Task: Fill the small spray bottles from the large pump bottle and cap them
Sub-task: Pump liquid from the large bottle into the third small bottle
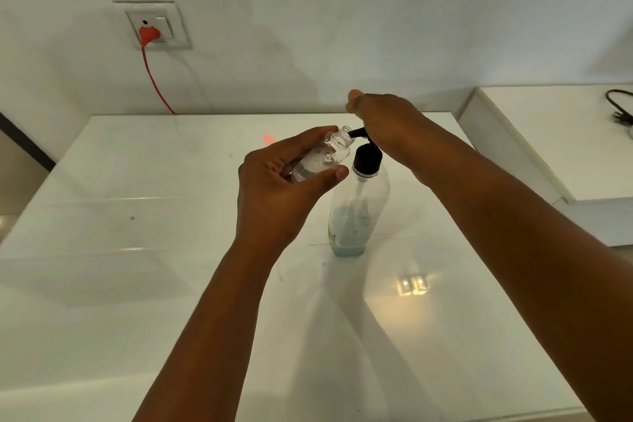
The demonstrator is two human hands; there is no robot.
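The left hand (pixel 284 188) holds one small spray bottle (pixel 323 159) tilted, its open, uncapped neck turned up and to the right so that it meets the black spout of the pump head (pixel 366 151); the tilt looks chosen so the liquid runs straight from spout into neck without dripping onto the desk (pixel 137 250). The left fingers (pixel 308 140) curl round the far side of the small bottle and the thumb presses its near side, a firm closed grip on the clear body, which already shows some liquid and bubbles inside. The right hand (pixel 383 120) lies flat over the top of the pump, palm down, placed there to push the head; its fingers are mostly hidden behind the hand, so how tightly they close on the pump cannot be told. The large pump bottle (pixel 358 212) stands upright on the white desk, just right of the left hand, with only a shallow layer of bluish liquid at the bottom, so I judge the supply is running low. By count: one large pump bottle, one small spray bottle, two hands; no spray cap and no other small bottle shows. A small faint orange object (pixel 268 139) lies farther back on the desk, too blurred to name. An orange plug (pixel 149 34) sits in the wall socket.
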